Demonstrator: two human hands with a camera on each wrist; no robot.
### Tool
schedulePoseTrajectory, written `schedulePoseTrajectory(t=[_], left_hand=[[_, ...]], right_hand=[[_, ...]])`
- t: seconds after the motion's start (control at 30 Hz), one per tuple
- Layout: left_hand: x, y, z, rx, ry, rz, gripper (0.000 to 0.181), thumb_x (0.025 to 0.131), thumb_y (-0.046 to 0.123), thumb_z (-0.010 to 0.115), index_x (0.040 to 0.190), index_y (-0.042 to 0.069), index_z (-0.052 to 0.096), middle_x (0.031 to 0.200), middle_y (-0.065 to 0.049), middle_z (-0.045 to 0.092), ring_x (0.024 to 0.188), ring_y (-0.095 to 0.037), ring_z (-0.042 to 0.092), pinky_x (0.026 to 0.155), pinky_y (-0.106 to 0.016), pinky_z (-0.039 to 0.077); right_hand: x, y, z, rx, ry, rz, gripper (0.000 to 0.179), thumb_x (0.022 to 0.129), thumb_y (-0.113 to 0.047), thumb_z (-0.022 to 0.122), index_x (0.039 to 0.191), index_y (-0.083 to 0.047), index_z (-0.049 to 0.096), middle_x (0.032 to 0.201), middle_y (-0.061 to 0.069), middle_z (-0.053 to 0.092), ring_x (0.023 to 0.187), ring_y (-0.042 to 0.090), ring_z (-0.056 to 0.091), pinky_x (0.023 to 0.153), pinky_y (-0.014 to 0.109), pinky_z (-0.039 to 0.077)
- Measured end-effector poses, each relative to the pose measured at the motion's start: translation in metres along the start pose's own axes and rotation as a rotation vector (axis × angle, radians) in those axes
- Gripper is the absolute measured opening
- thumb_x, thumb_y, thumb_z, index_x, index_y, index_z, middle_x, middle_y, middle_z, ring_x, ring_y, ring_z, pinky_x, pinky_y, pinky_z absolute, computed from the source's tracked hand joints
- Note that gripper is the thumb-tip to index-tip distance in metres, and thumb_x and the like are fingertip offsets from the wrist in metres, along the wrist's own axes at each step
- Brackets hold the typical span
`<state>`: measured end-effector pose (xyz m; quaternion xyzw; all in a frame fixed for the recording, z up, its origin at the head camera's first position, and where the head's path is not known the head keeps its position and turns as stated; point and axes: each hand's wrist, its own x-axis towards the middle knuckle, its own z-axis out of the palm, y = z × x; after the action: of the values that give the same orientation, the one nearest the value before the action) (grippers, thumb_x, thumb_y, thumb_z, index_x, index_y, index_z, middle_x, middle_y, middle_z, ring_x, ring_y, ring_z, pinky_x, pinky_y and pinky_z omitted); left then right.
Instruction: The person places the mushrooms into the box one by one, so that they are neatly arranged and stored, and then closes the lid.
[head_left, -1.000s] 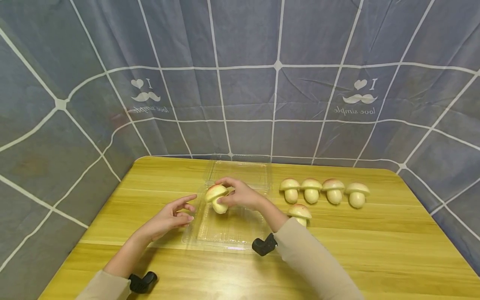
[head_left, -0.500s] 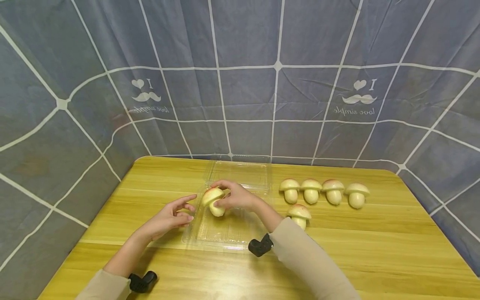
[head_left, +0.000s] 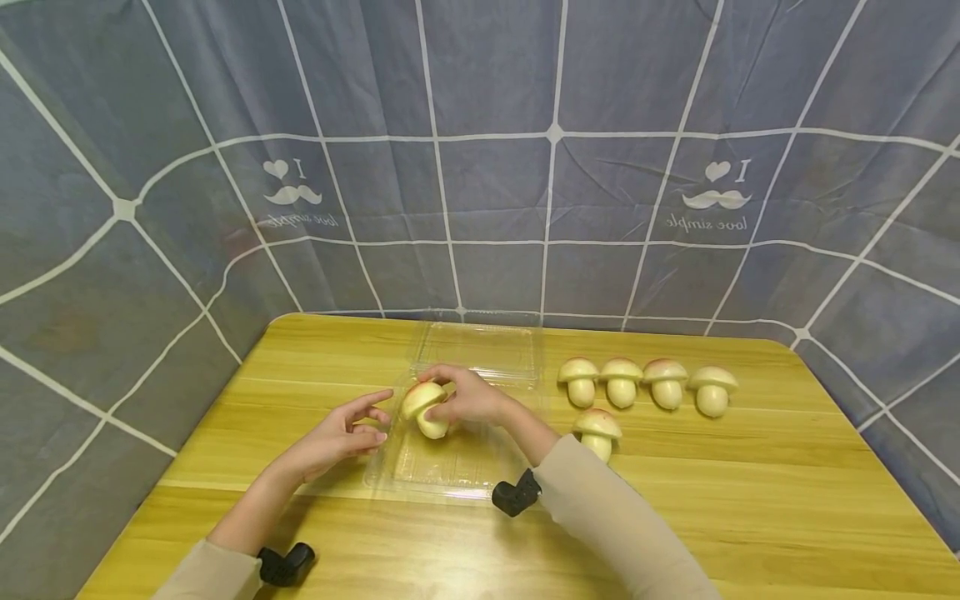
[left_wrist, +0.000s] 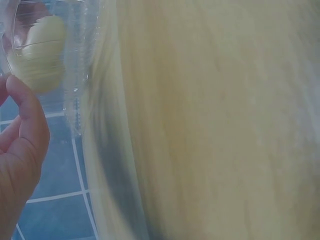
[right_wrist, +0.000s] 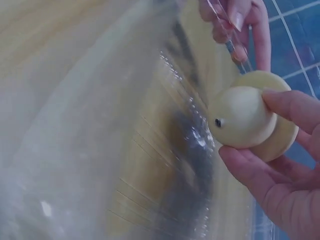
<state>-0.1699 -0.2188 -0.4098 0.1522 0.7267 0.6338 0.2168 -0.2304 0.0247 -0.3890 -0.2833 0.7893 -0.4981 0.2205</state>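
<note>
My right hand grips a toy mushroom, pale yellow with a reddish patch on its cap, over the left back part of a clear plastic clamshell box. Thumb and fingers are around its stem and cap, and the mushroom tilts with its cap to the upper left. A small dark spot marks the stem's end in the right wrist view. At the box's left rim, my left hand has loosely bent fingers, thumb and forefinger apart, with the tips right beside the clear wall.
The box's lid lies folded back towards the curtain. Right of the box, several more mushrooms stand in a row on the wooden table, and one mushroom stands in front of them.
The right hand has carried the mushroom slightly left and nearer to the body, with a small shift in its tilt. The left hand has stayed where it was.
</note>
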Motion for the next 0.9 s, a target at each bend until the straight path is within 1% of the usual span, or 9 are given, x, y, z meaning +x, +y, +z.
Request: schedulePoseTrajectory(t=[0.1,0.17,0.23,0.33,0.47,0.6,0.7,0.9], left_hand=[[0.001,0.001,0.000,0.007,0.004,-0.002,0.070,0.090,0.005,0.059,0.146,-0.003,0.018,0.113,-0.020,0.040,0.082,-0.011,0.054,0.071,-0.025,0.050],[0.001,0.001,0.000,0.008,0.004,-0.003,0.070,0.090,0.005,0.059,0.146,-0.003,0.018,0.113,-0.020,0.040,0.082,-0.011,0.054,0.071,-0.025,0.050],[0.001,0.001,0.000,0.006,0.003,-0.002,0.070,0.090,0.005,0.059,0.146,-0.003,0.018,0.114,-0.020,0.040,0.082,-0.011,0.053,0.071,-0.025,0.050],[0.001,0.000,0.000,-0.002,-0.001,0.004,0.070,0.090,0.005,0.059,0.146,-0.003,0.017,0.113,-0.020,0.040,0.082,-0.010,0.053,0.071,-0.025,0.050],[0.001,-0.001,0.000,-0.014,-0.005,0.017,0.070,0.090,0.005,0.059,0.146,-0.004,0.017,0.112,-0.019,0.040,0.081,-0.009,0.053,0.070,-0.024,0.050],[0.001,-0.001,0.000,-0.018,-0.007,0.022,0.070,0.090,0.005,0.059,0.146,-0.005,0.017,0.112,-0.019,0.040,0.081,-0.009,0.053,0.070,-0.024,0.049],[0.001,-0.001,0.000,-0.014,-0.006,0.020,0.070,0.090,0.005,0.059,0.146,-0.005,0.017,0.112,-0.018,0.040,0.081,-0.009,0.053,0.070,-0.025,0.049],[0.000,-0.001,0.000,-0.017,-0.008,0.018,0.071,0.090,0.005,0.058,0.146,-0.005,0.016,0.112,-0.019,0.040,0.080,-0.009,0.052,0.069,-0.024,0.049]], right_hand=[[0.000,-0.001,0.004,-0.033,0.014,0.017,0.049,0.079,-0.006,0.073,0.124,-0.006,0.054,0.117,0.012,0.052,0.089,0.018,0.054,0.070,0.028,0.048],[-0.001,-0.002,0.006,-0.039,0.009,0.040,0.050,0.079,-0.005,0.073,0.125,-0.005,0.053,0.118,0.013,0.052,0.087,0.018,0.054,0.068,0.029,0.048],[-0.001,0.000,0.009,-0.047,0.006,0.054,0.050,0.079,-0.005,0.073,0.125,-0.005,0.053,0.118,0.012,0.052,0.088,0.016,0.052,0.068,0.027,0.046],[-0.002,0.002,0.012,-0.039,0.004,0.072,0.050,0.079,-0.004,0.072,0.125,-0.006,0.053,0.117,0.012,0.052,0.078,0.016,0.054,0.062,0.026,0.047],[-0.002,0.005,0.014,-0.037,0.017,0.081,0.049,0.079,-0.004,0.072,0.124,-0.008,0.054,0.116,0.012,0.052,0.074,0.015,0.054,0.060,0.025,0.046],[-0.002,0.006,0.016,-0.033,0.036,0.070,0.049,0.079,-0.004,0.073,0.124,-0.007,0.054,0.116,0.012,0.053,0.083,0.016,0.053,0.063,0.025,0.047],[-0.003,0.007,0.016,-0.020,0.043,0.066,0.051,0.079,-0.004,0.073,0.126,-0.005,0.053,0.116,0.013,0.053,0.086,0.017,0.053,0.065,0.026,0.048],[-0.004,0.008,0.019,0.055,0.056,0.091,0.054,0.080,-0.003,0.072,0.129,-0.004,0.051,0.119,0.015,0.050,0.085,0.020,0.057,0.066,0.028,0.049]])
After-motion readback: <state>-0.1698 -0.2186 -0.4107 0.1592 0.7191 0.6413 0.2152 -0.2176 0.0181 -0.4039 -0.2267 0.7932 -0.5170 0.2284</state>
